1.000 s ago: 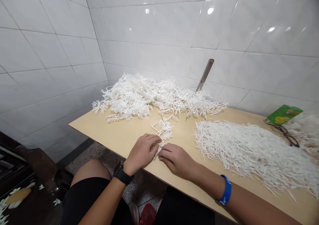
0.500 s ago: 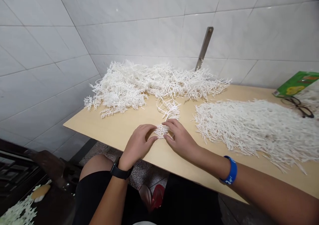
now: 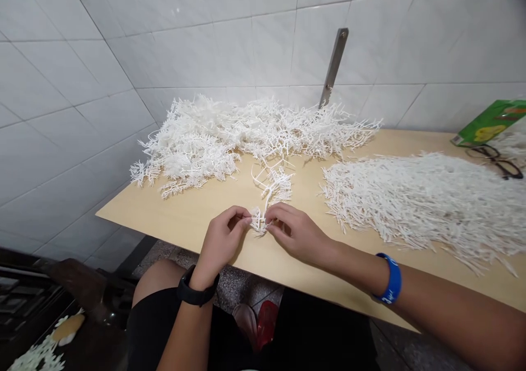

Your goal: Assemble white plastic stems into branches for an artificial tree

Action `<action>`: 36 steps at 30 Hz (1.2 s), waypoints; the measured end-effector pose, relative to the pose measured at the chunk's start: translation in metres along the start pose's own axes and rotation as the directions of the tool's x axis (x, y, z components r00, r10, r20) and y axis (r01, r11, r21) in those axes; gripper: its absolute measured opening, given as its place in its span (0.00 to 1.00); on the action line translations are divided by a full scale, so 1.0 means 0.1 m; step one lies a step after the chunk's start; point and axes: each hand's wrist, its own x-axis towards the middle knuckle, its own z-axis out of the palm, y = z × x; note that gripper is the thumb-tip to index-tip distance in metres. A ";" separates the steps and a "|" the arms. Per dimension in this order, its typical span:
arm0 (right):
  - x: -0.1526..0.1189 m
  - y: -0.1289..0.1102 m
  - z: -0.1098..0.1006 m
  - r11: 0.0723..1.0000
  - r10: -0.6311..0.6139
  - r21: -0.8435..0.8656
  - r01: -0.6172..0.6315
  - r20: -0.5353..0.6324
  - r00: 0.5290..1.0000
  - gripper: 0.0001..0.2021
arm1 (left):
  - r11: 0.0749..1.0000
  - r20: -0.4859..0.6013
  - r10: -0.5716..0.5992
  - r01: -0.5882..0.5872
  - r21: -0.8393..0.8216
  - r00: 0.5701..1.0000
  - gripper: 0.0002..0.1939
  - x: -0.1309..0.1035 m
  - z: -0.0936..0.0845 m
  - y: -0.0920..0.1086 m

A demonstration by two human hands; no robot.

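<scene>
Between my hands, near the table's front edge, lies a small white branched piece [image 3: 258, 221] with fine strands. My left hand [image 3: 226, 238] pinches its left side with thumb and forefinger. On the other side, my right hand [image 3: 296, 233] has its fingers pinched at the piece's right edge. Just behind, a loose white branched cluster [image 3: 279, 183] rests on the wooden table [image 3: 184, 212]. A large tangled white heap [image 3: 242, 132] spreads along the back. To the right lies a wide pile of thin white strands [image 3: 419, 201].
A metal bar [image 3: 335, 67] stands upright against the tiled wall [image 3: 222, 47]. At the far right are a green packet [image 3: 487, 124] and dark-framed glasses [image 3: 503, 165]. Pale pieces [image 3: 41, 357] lie at the lower left, below the table.
Both hands have closed from a looser hold to pinches on the small piece. It now shows a thicker white stem across it. The camera view has shifted slightly.
</scene>
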 end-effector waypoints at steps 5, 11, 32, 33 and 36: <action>0.00 -0.02 -0.02 0.999 -0.021 0.043 0.018 0.056 0.998 0.02 | 0.990 -0.017 -0.042 0.039 -0.137 0.999 0.08 0.02 -0.04 -0.02; 0.01 0.03 -0.01 0.999 -0.049 0.012 0.050 -0.074 0.996 0.09 | 0.978 0.024 -0.024 0.028 -0.208 0.999 0.10 0.00 -0.12 -0.03; 0.09 0.22 -0.05 0.981 0.094 -0.149 -0.127 -0.213 0.973 0.16 | 0.937 0.365 0.154 -0.018 -0.349 0.918 0.53 -0.07 -0.14 -0.01; 0.08 0.21 -0.05 0.982 0.086 -0.147 -0.119 -0.213 0.973 0.15 | 0.944 0.388 0.152 -0.018 -0.329 0.909 0.59 -0.08 -0.13 0.01; 0.06 0.17 -0.04 0.986 0.068 -0.139 -0.095 -0.190 0.980 0.12 | 0.965 0.390 0.090 0.017 -0.262 0.916 0.58 -0.11 -0.04 0.08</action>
